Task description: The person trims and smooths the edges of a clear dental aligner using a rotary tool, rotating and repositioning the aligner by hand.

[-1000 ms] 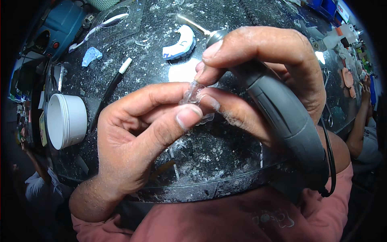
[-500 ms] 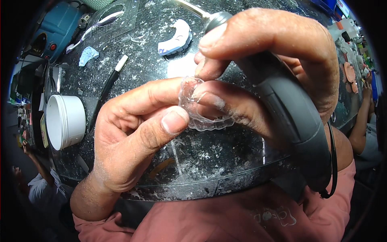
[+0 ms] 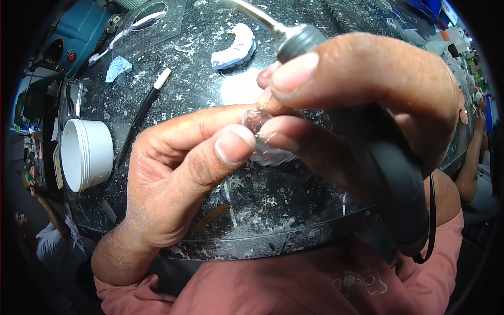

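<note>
Left hand [image 3: 173,168] pinched a clear scalloped plastic tray [image 3: 270,156] between thumb and forefinger, above the middle of the dusty black bench [image 3: 283,210]. The right hand [image 3: 378,73], its fingers curled around a grey handpiece [image 3: 396,173] whose metal tip [image 3: 261,18] pointed far and left, had its thumb against the tray's right side. Beyond lay a white-and-blue dental model [image 3: 234,48]; a white tub [image 3: 98,155] sat at left.
</note>
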A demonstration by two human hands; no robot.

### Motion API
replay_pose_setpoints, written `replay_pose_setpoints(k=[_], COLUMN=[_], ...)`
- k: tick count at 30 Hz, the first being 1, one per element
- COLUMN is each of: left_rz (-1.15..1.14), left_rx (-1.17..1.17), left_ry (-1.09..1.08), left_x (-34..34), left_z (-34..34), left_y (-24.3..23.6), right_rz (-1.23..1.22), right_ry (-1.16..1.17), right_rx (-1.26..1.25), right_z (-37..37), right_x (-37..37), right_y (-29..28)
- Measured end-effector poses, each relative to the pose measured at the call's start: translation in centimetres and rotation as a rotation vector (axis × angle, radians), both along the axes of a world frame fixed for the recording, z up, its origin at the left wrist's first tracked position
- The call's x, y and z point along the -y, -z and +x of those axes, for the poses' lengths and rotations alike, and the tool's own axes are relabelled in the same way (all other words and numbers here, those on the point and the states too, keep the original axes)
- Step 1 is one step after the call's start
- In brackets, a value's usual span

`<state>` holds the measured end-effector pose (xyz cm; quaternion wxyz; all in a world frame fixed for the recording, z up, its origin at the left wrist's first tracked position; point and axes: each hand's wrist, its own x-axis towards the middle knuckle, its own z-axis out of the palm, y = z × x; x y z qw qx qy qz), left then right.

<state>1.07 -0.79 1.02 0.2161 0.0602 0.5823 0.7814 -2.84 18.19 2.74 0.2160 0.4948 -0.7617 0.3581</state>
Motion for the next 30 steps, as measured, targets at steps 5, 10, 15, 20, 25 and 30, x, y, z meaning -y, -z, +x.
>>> replay_pose_setpoints(k=[5,10,15,20,25,30], left_rz=[-0.042,0.014,0.135,0.119,0.199,0.144], left_rx=[-0.137,-0.041,-0.14,-0.121,-0.107,-0.1], left_ry=[0.021,-0.026,-0.039,0.004,-0.115,-0.118], left_x=[0.1,-0.4,1.2,0.8,0.8,0.6], left_z=[-0.2,-0.3,-0.8,-0.9,-0.7,-0.7], left_y=[0.3,-0.6,1.6,0.9,0.6,0.7], right_rz=[-0.084,-0.15,-0.167,-0.19,-0.274,-0.319], right_ry=[-0.06,0.003,-0.101,-0.156,-0.016,-0.007], right_rx=[0.128,0.047,0.127,0.139,0.35,0.349], right_z=[0.2,0.8,0.7,1.5,2.9,2.9], right_x=[0.1,-0.1,0.7,0.9,0.9,1.2], right_y=[1.0,0.7,1.1,1.2,2.1,2.5])
